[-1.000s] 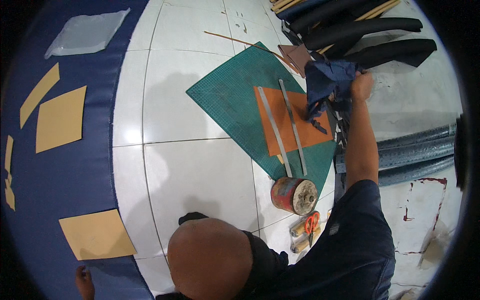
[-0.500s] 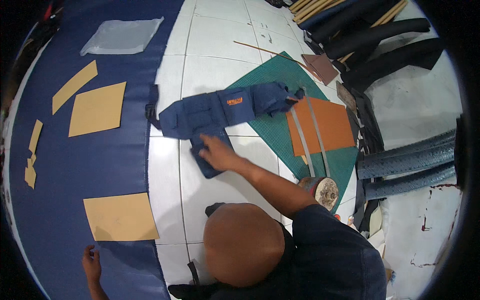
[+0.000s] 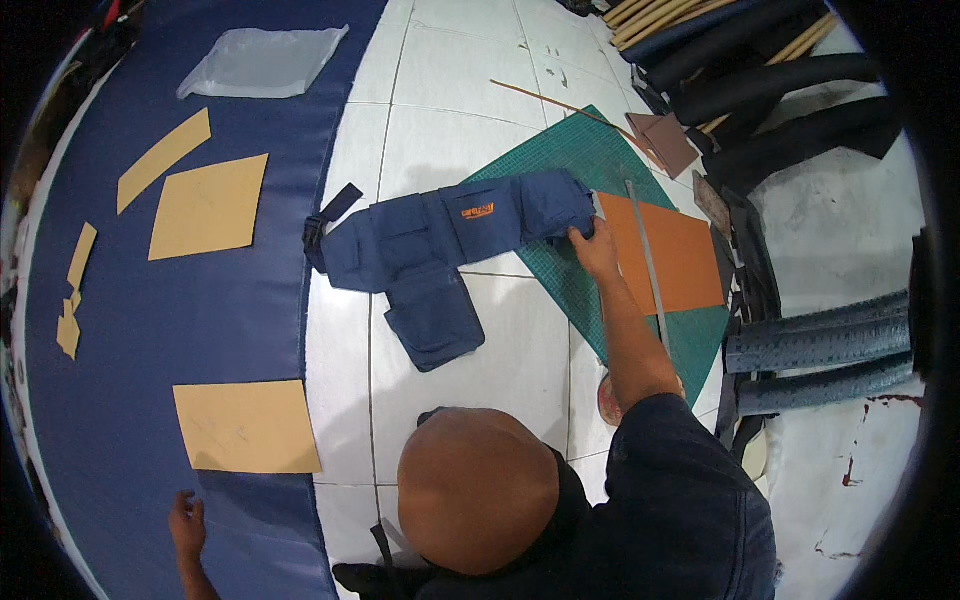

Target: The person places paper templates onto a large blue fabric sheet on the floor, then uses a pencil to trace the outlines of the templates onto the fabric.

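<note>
A navy cloth tool belt point(image 3: 430, 230) with several pockets and a small orange print lies on the white tiles. One pouch hangs from it toward me, and a dark buckle and strap point(image 3: 325, 222) are at its left end. My right hand point(image 3: 597, 250) grips the belt's right end with thumb and fingers, over a green cutting mat point(image 3: 560, 275). Low on the left, my left hand point(image 3: 187, 522) is over a dark blue sheet point(image 3: 250, 330), fingers loosely curled and apart, holding nothing. The nearest thing to it is a tan rectangular card point(image 3: 247, 428).
An orange-brown panel point(image 3: 680, 255) and a metal ruler point(image 3: 650, 255) lie on the mat. More tan pieces point(image 3: 208, 208) and a clear plastic bag point(image 3: 265, 65) rest on the blue sheet. Black rolls point(image 3: 770, 85) and grey-blue rolls point(image 3: 820, 335) lie along the right.
My right hand has moved from the belt's hanging pouch to its right end and taken hold there. That end now looks flatter, and the left strap points up and right. My left hand stays put.
</note>
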`<action>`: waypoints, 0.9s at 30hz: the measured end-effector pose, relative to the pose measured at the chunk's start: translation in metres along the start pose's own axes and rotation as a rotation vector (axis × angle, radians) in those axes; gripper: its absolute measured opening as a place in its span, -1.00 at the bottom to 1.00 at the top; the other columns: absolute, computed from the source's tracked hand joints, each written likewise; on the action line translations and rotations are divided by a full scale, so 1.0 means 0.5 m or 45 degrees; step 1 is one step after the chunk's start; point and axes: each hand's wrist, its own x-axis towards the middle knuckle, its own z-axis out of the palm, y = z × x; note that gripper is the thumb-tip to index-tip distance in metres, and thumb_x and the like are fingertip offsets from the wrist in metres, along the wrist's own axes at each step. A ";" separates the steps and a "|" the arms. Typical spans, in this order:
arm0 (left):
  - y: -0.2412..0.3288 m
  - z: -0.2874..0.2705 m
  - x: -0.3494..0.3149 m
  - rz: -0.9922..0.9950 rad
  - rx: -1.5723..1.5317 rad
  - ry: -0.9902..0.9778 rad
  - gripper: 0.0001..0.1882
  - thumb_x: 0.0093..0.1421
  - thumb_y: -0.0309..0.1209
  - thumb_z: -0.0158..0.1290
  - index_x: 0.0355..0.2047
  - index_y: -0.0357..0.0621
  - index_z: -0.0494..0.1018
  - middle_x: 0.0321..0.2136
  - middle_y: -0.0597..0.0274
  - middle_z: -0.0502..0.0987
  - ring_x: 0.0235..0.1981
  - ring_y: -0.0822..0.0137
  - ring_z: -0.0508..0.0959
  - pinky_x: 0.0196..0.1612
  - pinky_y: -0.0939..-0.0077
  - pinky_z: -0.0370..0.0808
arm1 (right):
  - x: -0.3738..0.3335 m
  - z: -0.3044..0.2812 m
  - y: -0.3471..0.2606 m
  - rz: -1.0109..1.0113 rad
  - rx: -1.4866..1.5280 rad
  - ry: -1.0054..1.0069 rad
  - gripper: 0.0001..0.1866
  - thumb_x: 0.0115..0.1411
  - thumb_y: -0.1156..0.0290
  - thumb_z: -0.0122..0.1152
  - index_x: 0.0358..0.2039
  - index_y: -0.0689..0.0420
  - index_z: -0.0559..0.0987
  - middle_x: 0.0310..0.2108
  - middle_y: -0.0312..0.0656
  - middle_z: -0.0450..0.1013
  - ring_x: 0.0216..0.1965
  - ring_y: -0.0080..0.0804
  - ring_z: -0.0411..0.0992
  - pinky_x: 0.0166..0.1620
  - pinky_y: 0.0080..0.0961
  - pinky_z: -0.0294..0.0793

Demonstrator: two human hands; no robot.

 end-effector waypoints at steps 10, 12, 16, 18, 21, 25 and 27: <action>0.065 -0.050 0.027 0.067 0.058 0.122 -0.69 0.20 -0.44 0.17 -0.05 -0.26 0.53 -0.44 -0.05 0.61 -0.44 0.11 0.61 -0.33 0.22 0.49 | 0.046 -0.023 0.017 0.342 0.149 -0.377 -0.52 0.32 0.06 0.19 -0.04 0.26 0.50 -0.15 0.19 0.57 -0.02 0.25 0.52 0.00 -0.02 0.48; 0.064 -0.060 0.021 0.081 0.118 0.059 -0.69 0.19 -0.45 0.18 -0.06 -0.26 0.53 -0.45 -0.04 0.61 -0.44 0.10 0.61 -0.33 0.21 0.50 | 0.003 0.026 0.052 0.330 0.085 -0.461 -0.56 0.30 0.13 0.25 -0.09 0.29 0.51 -0.18 0.19 0.56 -0.06 0.15 0.54 0.01 -0.10 0.47; 0.076 0.040 0.071 0.100 0.017 -0.031 -0.69 0.17 -0.45 0.20 -0.07 -0.26 0.53 -0.47 -0.03 0.60 -0.45 0.09 0.60 -0.33 0.20 0.49 | -0.064 0.060 0.272 0.219 0.218 -0.321 -0.54 0.28 0.12 0.26 -0.11 0.31 0.50 -0.18 0.16 0.56 -0.05 0.07 0.54 0.04 -0.17 0.45; 0.061 -0.019 0.049 0.064 0.087 0.003 -0.68 0.16 -0.44 0.21 -0.07 -0.25 0.53 -0.49 -0.02 0.59 -0.47 0.10 0.58 -0.34 0.20 0.49 | -0.120 0.105 0.200 0.305 0.269 -0.393 -0.53 0.28 0.11 0.27 -0.08 0.31 0.49 -0.15 0.12 0.56 -0.04 0.02 0.53 0.06 -0.20 0.44; 0.019 -0.041 0.041 0.075 0.107 0.097 -0.69 0.16 -0.45 0.22 -0.08 -0.24 0.53 -0.50 0.02 0.56 -0.49 0.13 0.55 -0.34 0.19 0.48 | -0.135 0.110 0.136 0.458 0.361 -0.378 -0.49 0.25 0.10 0.30 -0.04 0.31 0.50 -0.12 0.05 0.56 -0.04 -0.07 0.53 0.06 -0.22 0.44; 0.036 0.005 0.068 0.016 0.041 -0.052 -0.69 0.18 -0.47 0.21 -0.06 -0.25 0.52 -0.50 0.05 0.54 -0.48 0.16 0.53 -0.34 0.19 0.46 | -0.104 0.075 0.203 0.687 0.547 -0.577 -0.28 0.16 -0.02 0.36 0.13 0.29 0.48 -0.09 0.07 0.57 -0.04 -0.09 0.54 0.05 -0.24 0.47; 0.050 0.002 0.075 -0.060 0.037 -0.118 -0.69 0.18 -0.48 0.20 -0.05 -0.25 0.52 -0.50 0.05 0.54 -0.48 0.17 0.53 -0.34 0.20 0.46 | -0.093 0.063 0.207 0.805 0.677 -0.670 -0.24 0.11 0.01 0.43 0.17 0.28 0.47 -0.02 0.05 0.56 0.01 -0.12 0.53 0.09 -0.26 0.47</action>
